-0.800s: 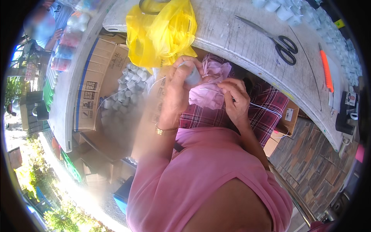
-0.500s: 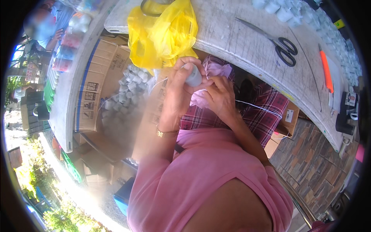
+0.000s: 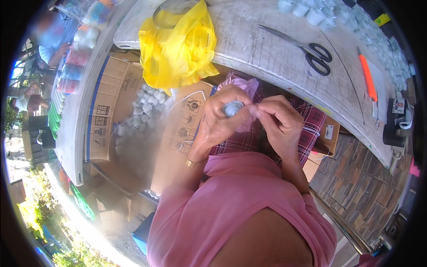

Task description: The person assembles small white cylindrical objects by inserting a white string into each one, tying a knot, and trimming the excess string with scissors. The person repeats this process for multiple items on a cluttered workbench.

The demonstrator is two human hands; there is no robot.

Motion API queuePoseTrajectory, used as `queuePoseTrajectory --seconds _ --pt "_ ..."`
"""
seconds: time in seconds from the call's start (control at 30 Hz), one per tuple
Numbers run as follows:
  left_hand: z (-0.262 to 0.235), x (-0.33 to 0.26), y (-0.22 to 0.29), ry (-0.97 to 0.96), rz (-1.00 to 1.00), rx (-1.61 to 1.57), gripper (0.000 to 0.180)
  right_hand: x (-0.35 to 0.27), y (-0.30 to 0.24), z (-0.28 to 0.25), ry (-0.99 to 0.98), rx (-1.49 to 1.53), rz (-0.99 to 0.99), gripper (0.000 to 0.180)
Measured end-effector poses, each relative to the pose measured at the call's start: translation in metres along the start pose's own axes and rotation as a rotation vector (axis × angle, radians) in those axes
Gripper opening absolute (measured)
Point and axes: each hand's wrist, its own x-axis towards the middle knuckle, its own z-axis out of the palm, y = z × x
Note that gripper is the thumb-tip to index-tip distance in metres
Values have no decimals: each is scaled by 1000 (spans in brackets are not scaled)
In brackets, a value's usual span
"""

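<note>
In my left hand (image 3: 219, 116) is a small, pale grey-white plastic cup (image 3: 232, 108), its round end facing up between thumb and fingers. My right hand (image 3: 282, 119) is closed in a pinch right beside the cup, its fingertips meeting my left thumb. Whatever those fingertips grip is too small or hidden to name. Below both hands, a crumpled light-pink sheet or bag (image 3: 249, 85) rests on my plaid-covered lap (image 3: 240, 138). A thin white cord (image 3: 192, 94) runs over cardboard to the left of my hands.
Many similar white cups lie in an open cardboard box (image 3: 98, 113) at left. The grey table (image 3: 242, 49) carries a yellow plastic bag (image 3: 178, 49), black-handled scissors (image 3: 318, 58), an orange-handled tool (image 3: 367, 73) and rows of cups (image 3: 313, 17). Another person (image 3: 53, 51) is at far left.
My left hand has turned the cup and lowered slightly. My right hand has moved right and come up to the cup in a pinch. The view has shifted slightly.
</note>
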Motion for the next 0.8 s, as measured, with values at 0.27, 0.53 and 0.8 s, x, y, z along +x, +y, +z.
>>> queuePoseTrajectory --seconds 0.27,0.53,0.8 --pt "11 3 3 -17 -53 -184 18 0 -7 -12 13 191 180 6" --pt "16 12 6 31 384 265 26 0 -13 -20 -13 240 296 4" --pt "17 9 15 -48 231 -2 18 2 -11 -29 -148 233 389 16"
